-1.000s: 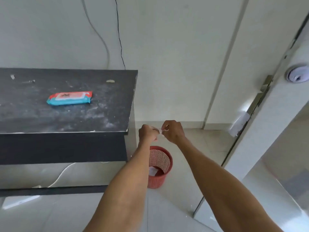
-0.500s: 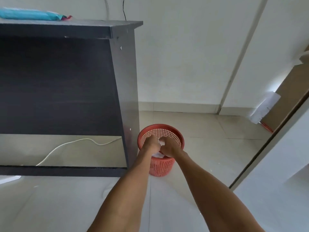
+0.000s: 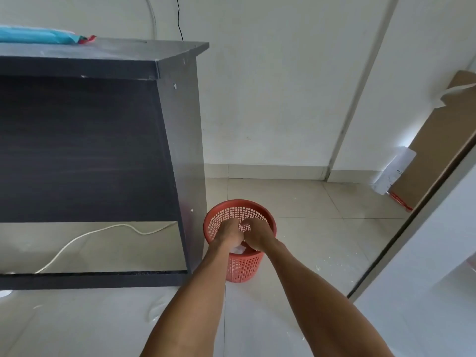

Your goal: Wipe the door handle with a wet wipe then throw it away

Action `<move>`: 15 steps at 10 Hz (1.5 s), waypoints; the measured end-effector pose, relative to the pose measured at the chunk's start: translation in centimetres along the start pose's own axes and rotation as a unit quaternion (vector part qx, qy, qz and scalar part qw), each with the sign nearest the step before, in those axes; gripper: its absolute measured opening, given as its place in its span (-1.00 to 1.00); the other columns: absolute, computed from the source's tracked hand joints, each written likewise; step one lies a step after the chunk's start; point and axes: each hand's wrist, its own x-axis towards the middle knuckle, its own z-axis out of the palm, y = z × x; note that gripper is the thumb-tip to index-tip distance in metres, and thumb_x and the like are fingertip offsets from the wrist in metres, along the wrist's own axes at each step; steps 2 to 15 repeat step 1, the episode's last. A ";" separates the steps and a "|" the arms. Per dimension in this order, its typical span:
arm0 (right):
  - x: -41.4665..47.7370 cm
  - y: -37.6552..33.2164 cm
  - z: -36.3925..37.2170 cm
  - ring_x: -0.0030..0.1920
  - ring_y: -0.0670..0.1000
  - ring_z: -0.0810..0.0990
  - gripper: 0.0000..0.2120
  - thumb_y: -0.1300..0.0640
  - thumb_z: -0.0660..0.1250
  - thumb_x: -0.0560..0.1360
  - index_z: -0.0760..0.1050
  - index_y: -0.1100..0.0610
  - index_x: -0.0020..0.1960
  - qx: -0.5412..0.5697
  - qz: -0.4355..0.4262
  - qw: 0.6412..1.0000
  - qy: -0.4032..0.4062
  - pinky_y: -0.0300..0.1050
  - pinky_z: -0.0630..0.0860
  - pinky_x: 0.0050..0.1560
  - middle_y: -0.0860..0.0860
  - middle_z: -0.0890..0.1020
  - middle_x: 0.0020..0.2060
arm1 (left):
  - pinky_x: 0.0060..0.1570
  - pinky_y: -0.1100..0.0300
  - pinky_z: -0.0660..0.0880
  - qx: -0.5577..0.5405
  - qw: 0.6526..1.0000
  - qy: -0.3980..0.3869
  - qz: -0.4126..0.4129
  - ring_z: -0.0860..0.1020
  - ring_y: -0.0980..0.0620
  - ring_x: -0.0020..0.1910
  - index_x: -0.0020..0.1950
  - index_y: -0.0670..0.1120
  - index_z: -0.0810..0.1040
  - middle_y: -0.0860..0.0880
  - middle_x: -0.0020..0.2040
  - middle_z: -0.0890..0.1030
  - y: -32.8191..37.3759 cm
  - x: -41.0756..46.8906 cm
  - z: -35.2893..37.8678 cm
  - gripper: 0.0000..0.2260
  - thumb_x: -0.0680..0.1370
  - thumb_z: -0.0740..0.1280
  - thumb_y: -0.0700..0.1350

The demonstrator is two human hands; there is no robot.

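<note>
A red mesh wastebasket [image 3: 242, 266] stands on the tiled floor beside the dark desk's side panel. My left hand [image 3: 228, 234] and my right hand [image 3: 257, 234] hang close together over its mouth, backs up and fingers curled downward into the basket. A bit of white, either the wet wipe or other paper [image 3: 238, 249], shows inside the basket just under my left hand. I cannot tell whether either hand still pinches the wipe. The blue and red wet wipe pack [image 3: 43, 37] lies on the desk top. The door handle is out of view.
The dark desk [image 3: 177, 140] stands at the left, with a white cable [image 3: 85, 237] on the floor under it. The white door's edge [image 3: 412, 228] runs diagonally at the right. A cardboard sheet [image 3: 435, 140] leans on the wall behind it.
I have bent down, and both hands have dropped from chest height into the mouth of the red basket. The white wipe seen between my fingertips earlier no longer shows there.
</note>
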 end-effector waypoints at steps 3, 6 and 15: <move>-0.3 -1.0 -2.2 0.17 0.09 0.60 -0.61 0.28 0.23 0.51 0.53 0.04 0.29 -0.009 -0.015 1.000 0.012 -0.07 0.53 0.12 0.08 0.61 0.21 | 0.05 0.12 0.54 -0.041 0.999 0.019 0.005 0.58 -0.17 0.20 0.46 -0.13 0.39 -0.20 0.31 0.54 1.4 -0.6 -1.7 -0.56 0.58 0.25 -0.34; -0.3 -1.0 -2.2 0.17 0.09 0.60 -0.61 0.28 0.23 0.51 0.53 0.04 0.29 -0.009 -0.015 1.000 0.012 -0.07 0.53 0.12 0.08 0.61 0.21 | 0.05 0.12 0.54 -0.041 0.999 0.019 0.005 0.58 -0.17 0.20 0.46 -0.13 0.39 -0.20 0.31 0.54 1.4 -0.6 -1.7 -0.56 0.58 0.25 -0.34; -0.3 -1.0 -2.2 0.17 0.09 0.60 -0.61 0.28 0.23 0.51 0.53 0.04 0.29 -0.009 -0.015 1.000 0.012 -0.07 0.53 0.12 0.08 0.61 0.21 | 0.05 0.12 0.54 -0.041 0.999 0.019 0.005 0.58 -0.17 0.20 0.46 -0.13 0.39 -0.20 0.31 0.54 1.4 -0.6 -1.7 -0.56 0.58 0.25 -0.34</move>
